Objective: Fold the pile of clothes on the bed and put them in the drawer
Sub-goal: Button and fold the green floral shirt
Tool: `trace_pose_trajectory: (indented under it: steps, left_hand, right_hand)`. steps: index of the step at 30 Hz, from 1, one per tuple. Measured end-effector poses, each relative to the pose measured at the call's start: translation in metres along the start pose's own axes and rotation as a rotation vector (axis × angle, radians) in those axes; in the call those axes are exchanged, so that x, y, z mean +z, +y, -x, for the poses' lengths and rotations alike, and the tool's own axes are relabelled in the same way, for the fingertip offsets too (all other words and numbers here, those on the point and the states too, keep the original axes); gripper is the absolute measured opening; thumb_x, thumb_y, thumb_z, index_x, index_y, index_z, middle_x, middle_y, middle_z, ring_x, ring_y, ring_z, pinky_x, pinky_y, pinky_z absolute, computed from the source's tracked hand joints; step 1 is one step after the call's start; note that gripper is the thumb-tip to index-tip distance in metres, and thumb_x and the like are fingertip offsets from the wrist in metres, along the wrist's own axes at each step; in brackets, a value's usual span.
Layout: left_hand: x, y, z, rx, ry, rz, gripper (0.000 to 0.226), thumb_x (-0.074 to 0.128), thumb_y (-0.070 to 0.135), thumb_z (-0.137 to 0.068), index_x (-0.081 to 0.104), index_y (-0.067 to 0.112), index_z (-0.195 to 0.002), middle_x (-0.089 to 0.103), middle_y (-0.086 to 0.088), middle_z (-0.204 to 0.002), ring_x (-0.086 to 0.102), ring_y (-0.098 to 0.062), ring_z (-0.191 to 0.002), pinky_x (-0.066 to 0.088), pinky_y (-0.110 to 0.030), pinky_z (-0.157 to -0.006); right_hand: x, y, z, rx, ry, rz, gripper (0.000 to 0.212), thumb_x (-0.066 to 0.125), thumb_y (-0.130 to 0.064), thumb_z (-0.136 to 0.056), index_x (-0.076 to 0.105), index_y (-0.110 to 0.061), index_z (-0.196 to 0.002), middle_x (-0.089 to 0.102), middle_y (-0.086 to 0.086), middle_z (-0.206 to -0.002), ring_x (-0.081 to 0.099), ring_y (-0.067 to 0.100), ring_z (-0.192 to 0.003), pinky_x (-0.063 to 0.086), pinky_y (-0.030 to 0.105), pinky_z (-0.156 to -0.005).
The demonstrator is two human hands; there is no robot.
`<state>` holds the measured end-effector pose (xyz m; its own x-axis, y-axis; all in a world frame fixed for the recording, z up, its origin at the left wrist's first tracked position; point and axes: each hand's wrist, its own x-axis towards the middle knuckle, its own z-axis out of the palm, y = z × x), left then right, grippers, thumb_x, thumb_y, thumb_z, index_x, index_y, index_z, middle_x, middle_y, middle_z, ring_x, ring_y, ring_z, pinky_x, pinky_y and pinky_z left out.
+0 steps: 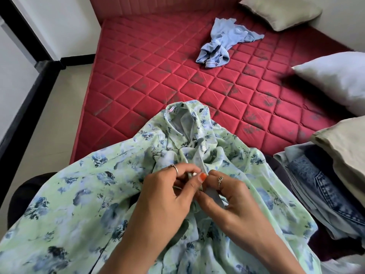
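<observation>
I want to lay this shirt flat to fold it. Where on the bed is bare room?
The red mattress is bare between the floral shirt collar and the crumpled blue garment, leftward to the edge. The right side is crowded: pillows and stacked jeans.

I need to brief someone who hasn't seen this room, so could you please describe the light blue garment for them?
Start at the red quilted mattress. Toward its far side, just before the beige pillow, lies the light blue garment, crumpled and alone. Unlike the green floral shirt and the stacked jeans, it is plain and unfolded.
</observation>
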<state>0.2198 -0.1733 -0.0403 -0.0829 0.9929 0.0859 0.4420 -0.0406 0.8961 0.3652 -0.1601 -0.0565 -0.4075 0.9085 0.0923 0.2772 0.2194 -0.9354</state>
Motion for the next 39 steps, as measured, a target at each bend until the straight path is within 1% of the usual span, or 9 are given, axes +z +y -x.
trace_pose_trajectory:
  steps: [4,6,11,14,18,21,27,32,39]
  left_hand:
    - [0.004,-0.004,0.001,-0.138,-0.013,0.138,0.006,0.069,0.025,-0.083,0.07,0.029,-0.08,0.071,0.013,-0.077,0.068,-0.002,-0.072,0.054,-0.016,-0.066]
    - [0.005,-0.004,0.002,-0.178,-0.013,0.188,0.009,0.07,0.02,-0.084,0.07,0.028,-0.078,0.072,0.01,-0.077,0.068,-0.004,-0.073,0.055,-0.017,-0.068]
    - [0.011,-0.003,0.006,-0.215,-0.023,0.224,0.009,0.07,0.018,-0.084,0.071,0.026,-0.08,0.071,0.008,-0.079,0.067,-0.005,-0.074,0.054,-0.017,-0.069]
    - [0.011,-0.004,0.006,-0.22,-0.018,0.23,0.011,0.069,0.018,-0.085,0.072,0.029,-0.082,0.072,0.009,-0.08,0.068,-0.005,-0.077,0.055,-0.018,-0.071]
    - [0.008,-0.005,0.006,-0.214,-0.074,0.216,0.017,0.064,0.018,-0.09,0.074,0.032,-0.089,0.074,0.012,-0.084,0.068,-0.003,-0.08,0.053,-0.017,-0.073]
    - [0.008,-0.005,0.007,-0.205,-0.112,0.205,0.018,0.063,0.017,-0.09,0.073,0.032,-0.091,0.073,0.014,-0.085,0.068,-0.002,-0.081,0.052,-0.015,-0.073]
    - [0.013,-0.009,0.007,-0.227,-0.05,0.255,0.006,0.065,0.024,-0.086,0.069,0.029,-0.088,0.072,0.009,-0.084,0.068,-0.005,-0.079,0.053,-0.015,-0.07]
    - [0.011,-0.01,0.006,-0.241,-0.138,0.177,0.033,0.056,0.057,-0.069,0.069,0.033,-0.087,0.073,0.009,-0.082,0.068,-0.004,-0.076,0.056,-0.023,-0.073]
    - [0.012,-0.014,0.003,-0.127,-0.099,0.144,0.022,0.06,0.048,-0.073,0.068,0.03,-0.083,0.071,0.008,-0.077,0.068,-0.008,-0.071,0.056,-0.027,-0.065]
  right_hand:
    - [0.0,0.002,0.007,0.059,0.028,-0.08,0.008,0.057,-0.021,-0.087,0.059,-0.025,-0.08,0.057,0.003,-0.072,0.056,0.022,-0.069,0.049,0.043,-0.063]
    - [0.001,0.004,0.01,0.093,0.062,-0.237,0.011,0.055,-0.018,-0.087,0.057,-0.028,-0.085,0.054,-0.001,-0.069,0.049,0.015,-0.063,0.045,0.03,-0.057]
    - [0.0,0.009,0.015,0.216,0.187,-0.454,0.031,0.06,0.002,-0.09,0.05,-0.024,-0.104,0.055,-0.004,-0.066,0.046,0.015,-0.063,0.038,0.029,-0.057]
    - [-0.002,0.01,0.014,0.338,0.228,-0.6,0.032,0.066,-0.002,-0.082,0.055,-0.016,-0.109,0.062,0.001,-0.068,0.05,0.013,-0.059,0.038,0.021,-0.052]
    - [-0.003,0.016,0.014,0.392,0.188,-0.737,0.029,0.084,-0.023,-0.067,0.07,-0.016,-0.091,0.063,0.012,-0.078,0.04,0.029,-0.072,0.031,0.039,-0.065]
    - [-0.002,0.019,0.015,0.393,0.206,-0.773,0.033,0.079,-0.036,-0.063,0.072,-0.014,-0.086,0.058,0.018,-0.083,0.038,0.032,-0.084,0.027,0.047,-0.078]
    - [-0.001,0.018,0.011,0.365,0.169,-0.762,0.045,0.088,-0.048,-0.054,0.07,-0.016,-0.081,0.053,0.016,-0.079,0.036,0.032,-0.079,0.028,0.046,-0.071]
    - [0.0,0.02,0.01,0.378,0.14,-0.771,0.049,0.088,-0.044,-0.056,0.068,-0.01,-0.085,0.052,0.021,-0.083,0.04,0.034,-0.081,0.03,0.049,-0.073]
    - [-0.001,0.018,0.009,0.388,0.172,-0.766,0.032,0.079,-0.033,-0.067,0.071,-0.009,-0.086,0.057,0.025,-0.087,0.039,0.033,-0.088,0.027,0.048,-0.078]
